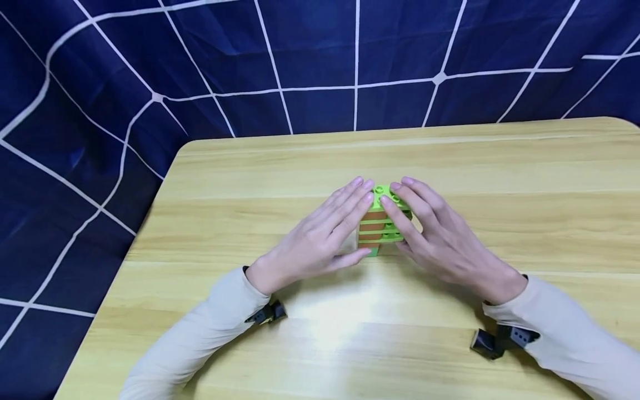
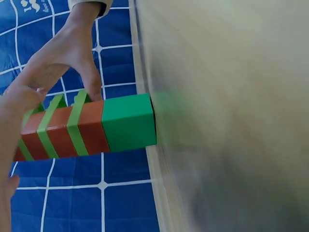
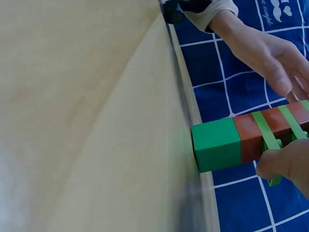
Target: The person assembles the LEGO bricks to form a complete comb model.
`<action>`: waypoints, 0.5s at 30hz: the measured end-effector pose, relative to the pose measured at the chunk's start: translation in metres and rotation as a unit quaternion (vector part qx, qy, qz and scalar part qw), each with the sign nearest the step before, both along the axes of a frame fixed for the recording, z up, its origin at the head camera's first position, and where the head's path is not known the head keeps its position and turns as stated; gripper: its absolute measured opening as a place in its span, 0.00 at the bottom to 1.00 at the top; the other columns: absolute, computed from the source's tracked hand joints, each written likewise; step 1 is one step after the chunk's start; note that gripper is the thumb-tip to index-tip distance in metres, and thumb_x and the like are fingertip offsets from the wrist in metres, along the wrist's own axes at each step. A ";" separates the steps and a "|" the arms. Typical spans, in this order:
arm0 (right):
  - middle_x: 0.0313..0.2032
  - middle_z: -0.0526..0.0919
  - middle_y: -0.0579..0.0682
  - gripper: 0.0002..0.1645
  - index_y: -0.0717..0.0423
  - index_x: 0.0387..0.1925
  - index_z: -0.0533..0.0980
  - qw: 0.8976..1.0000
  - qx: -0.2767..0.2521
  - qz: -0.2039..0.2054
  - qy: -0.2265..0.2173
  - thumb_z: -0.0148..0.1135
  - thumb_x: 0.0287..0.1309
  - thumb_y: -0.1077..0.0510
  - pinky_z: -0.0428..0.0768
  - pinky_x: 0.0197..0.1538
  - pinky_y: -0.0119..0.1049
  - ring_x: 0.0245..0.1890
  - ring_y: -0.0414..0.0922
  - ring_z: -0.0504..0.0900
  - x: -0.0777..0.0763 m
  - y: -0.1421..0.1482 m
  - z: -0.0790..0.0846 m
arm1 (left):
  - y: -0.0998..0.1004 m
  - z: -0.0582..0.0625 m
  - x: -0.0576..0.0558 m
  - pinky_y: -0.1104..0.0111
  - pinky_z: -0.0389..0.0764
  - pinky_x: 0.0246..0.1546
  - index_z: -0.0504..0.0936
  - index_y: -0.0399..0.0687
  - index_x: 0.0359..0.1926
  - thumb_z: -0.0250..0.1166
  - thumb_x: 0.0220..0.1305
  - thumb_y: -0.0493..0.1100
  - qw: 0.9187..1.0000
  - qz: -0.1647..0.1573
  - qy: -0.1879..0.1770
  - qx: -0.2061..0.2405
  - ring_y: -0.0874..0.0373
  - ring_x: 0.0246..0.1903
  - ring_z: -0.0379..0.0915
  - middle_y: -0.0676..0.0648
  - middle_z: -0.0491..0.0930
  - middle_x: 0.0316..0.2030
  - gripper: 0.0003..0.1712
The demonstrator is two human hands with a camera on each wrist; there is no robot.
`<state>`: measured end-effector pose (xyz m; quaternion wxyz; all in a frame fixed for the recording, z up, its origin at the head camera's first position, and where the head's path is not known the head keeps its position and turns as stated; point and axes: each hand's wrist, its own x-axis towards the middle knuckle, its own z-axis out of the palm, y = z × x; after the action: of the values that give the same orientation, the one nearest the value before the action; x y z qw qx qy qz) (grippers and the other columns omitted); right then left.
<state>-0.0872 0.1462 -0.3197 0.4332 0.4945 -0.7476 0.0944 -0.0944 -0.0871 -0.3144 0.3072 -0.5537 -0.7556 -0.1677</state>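
Observation:
A tower of toy building blocks (image 1: 372, 227) stands upright on the table, brown blocks alternating with thin lime-green plates above a green base block (image 2: 129, 123). The plates jut out on the right, and studs show on the top one (image 1: 378, 190). My left hand (image 1: 320, 236) slants along the tower's left side with fingers straight, tips at the upper edge, thumb apart from the blocks. My right hand (image 1: 440, 236) holds the right side, fingertips on the top plate. Its thumb (image 3: 275, 163) lies against a lower plate's projecting end. The tower's far side is hidden.
The wooden table (image 1: 240, 189) extends around the tower, with its far edge behind. A dark blue cloth with white grid lines (image 1: 320, 50) hangs beyond that edge and on the left. Small black wrist devices (image 1: 487, 343) sit at both cuffs.

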 end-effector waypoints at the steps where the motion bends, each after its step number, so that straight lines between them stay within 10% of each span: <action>1: 0.56 0.66 0.70 0.25 0.70 0.60 0.63 1.000 -0.001 0.002 -0.005 0.44 0.69 0.58 0.62 0.71 0.45 0.57 0.66 0.66 -0.001 0.001 0.000 | 0.001 -0.001 0.000 0.56 0.55 0.72 0.60 0.20 0.63 0.68 0.59 0.51 1.000 0.013 0.000 -0.010 0.38 0.70 0.52 0.25 0.60 0.65 0.46; 11: 0.60 0.63 0.74 0.54 0.75 0.65 0.59 0.986 -0.017 0.033 -0.163 0.68 0.33 0.58 0.57 0.73 0.44 0.62 0.67 0.62 -0.003 0.014 0.006 | 0.008 0.000 0.000 0.57 0.46 0.74 0.61 0.24 0.66 0.57 0.69 0.56 0.989 0.095 0.031 -0.107 0.39 0.71 0.48 0.29 0.58 0.68 0.41; 15: 0.61 0.63 0.73 0.55 0.74 0.65 0.59 0.979 -0.020 0.029 -0.199 0.65 0.34 0.53 0.56 0.74 0.43 0.62 0.66 0.63 -0.006 0.019 0.006 | 0.013 -0.003 0.001 0.57 0.41 0.75 0.57 0.26 0.69 0.52 0.69 0.61 0.979 0.129 0.023 -0.155 0.40 0.72 0.43 0.30 0.53 0.71 0.45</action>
<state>-0.0928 0.1649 -0.3138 0.2823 0.4783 -0.8024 0.2184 -0.0936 -0.0746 -0.3169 0.2541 -0.4960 -0.8303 0.0050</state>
